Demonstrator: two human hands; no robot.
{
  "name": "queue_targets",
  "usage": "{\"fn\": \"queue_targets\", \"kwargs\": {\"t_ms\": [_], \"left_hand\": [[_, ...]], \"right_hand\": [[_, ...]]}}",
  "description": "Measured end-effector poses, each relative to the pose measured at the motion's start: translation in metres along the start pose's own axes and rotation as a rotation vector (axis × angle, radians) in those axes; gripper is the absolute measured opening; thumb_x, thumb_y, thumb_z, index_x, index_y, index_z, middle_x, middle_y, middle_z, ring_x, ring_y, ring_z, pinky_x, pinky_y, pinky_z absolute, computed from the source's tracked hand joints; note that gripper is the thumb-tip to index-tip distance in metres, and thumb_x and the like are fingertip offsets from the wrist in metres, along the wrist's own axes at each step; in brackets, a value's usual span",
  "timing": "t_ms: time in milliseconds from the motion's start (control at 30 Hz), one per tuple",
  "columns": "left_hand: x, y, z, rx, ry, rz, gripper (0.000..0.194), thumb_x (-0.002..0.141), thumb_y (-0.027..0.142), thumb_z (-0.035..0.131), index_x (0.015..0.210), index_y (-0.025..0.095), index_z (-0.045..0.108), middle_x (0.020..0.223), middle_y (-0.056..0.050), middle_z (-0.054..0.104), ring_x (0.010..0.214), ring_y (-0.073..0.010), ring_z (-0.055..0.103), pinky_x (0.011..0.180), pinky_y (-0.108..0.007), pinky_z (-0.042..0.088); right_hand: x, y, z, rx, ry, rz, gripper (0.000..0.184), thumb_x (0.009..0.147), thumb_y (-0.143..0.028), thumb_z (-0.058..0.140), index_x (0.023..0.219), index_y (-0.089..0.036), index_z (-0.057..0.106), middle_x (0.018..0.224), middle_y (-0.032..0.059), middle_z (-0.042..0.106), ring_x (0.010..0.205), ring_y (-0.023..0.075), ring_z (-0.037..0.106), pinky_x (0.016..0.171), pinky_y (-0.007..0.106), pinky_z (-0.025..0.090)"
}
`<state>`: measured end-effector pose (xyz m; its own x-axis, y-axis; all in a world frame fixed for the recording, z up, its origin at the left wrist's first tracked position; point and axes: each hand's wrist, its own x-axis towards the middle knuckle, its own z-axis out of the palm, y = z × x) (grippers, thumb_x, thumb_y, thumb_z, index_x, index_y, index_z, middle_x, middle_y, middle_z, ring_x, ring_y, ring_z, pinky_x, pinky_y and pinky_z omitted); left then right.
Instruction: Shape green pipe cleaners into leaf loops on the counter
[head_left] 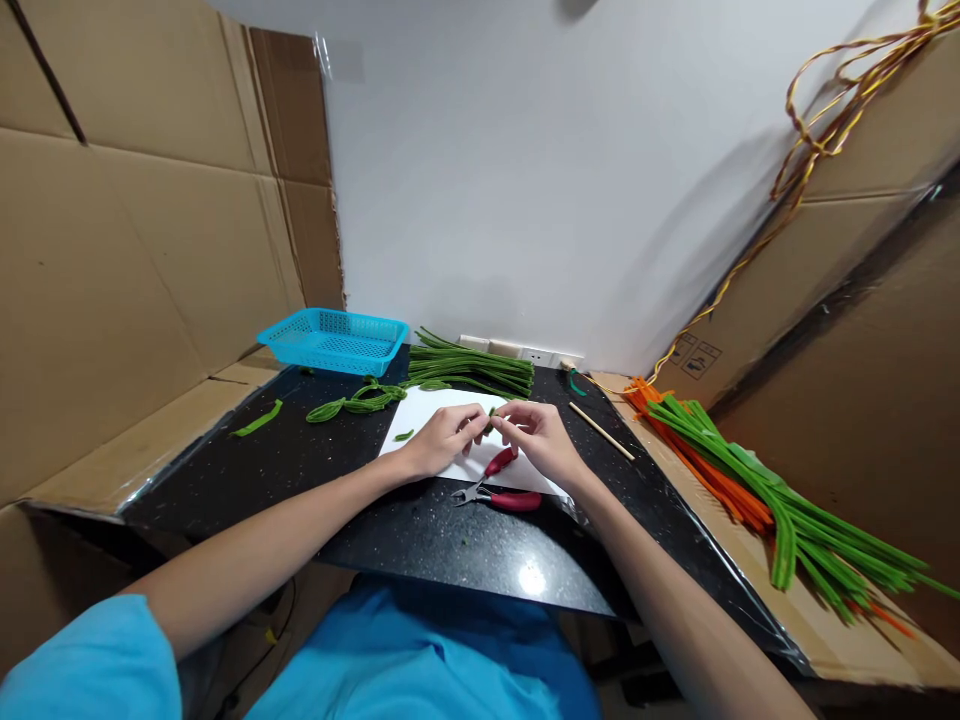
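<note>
My left hand [448, 438] and my right hand [541, 436] meet above a white sheet [396, 462]. Their fingertips pinch a small dark green piece of pipe cleaner [492, 418] between them; the fingers cover most of it. Just below the hands lie pliers with red handles [517, 501], jaws pointing left, partly on the sheet. A short green pipe cleaner scrap [403, 436] rests on the sheet left of my left hand. Behind the sheet is a bundle of dark green pipe cleaners [480, 366]. Looped green pipe cleaner shapes [352, 402] lie to the left.
A blue plastic basket [330, 345] stands at the back left of the black tabletop [420, 535]. A thin wooden stick [601, 431] lies on the right. Bright green pipe cleaners [780, 505] and orange ones [712, 480] rest on cardboard at the right edge. Cardboard walls flank both sides.
</note>
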<state>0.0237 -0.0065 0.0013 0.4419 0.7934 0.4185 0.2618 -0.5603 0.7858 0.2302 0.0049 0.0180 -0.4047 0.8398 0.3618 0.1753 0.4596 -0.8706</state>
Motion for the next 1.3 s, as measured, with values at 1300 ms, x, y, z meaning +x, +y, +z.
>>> {"fn": "queue_targets", "kwargs": {"t_ms": [1300], "left_hand": [[-0.0022,-0.003,-0.0024,0.226,0.001,0.108,0.034,0.108,0.044,0.046,0.089,0.02,0.06,0.083,-0.001,0.061,0.078,-0.0176,0.056,0.074,-0.028,0.039]], "right_hand": [[-0.0022,-0.0066,0.0039,0.105,-0.021,-0.003,0.04,0.084,-0.056,0.08,0.077,-0.017,0.072,0.059,-0.0009,0.06,0.049,0.0119,0.052,0.049,0.026,0.044]]}}
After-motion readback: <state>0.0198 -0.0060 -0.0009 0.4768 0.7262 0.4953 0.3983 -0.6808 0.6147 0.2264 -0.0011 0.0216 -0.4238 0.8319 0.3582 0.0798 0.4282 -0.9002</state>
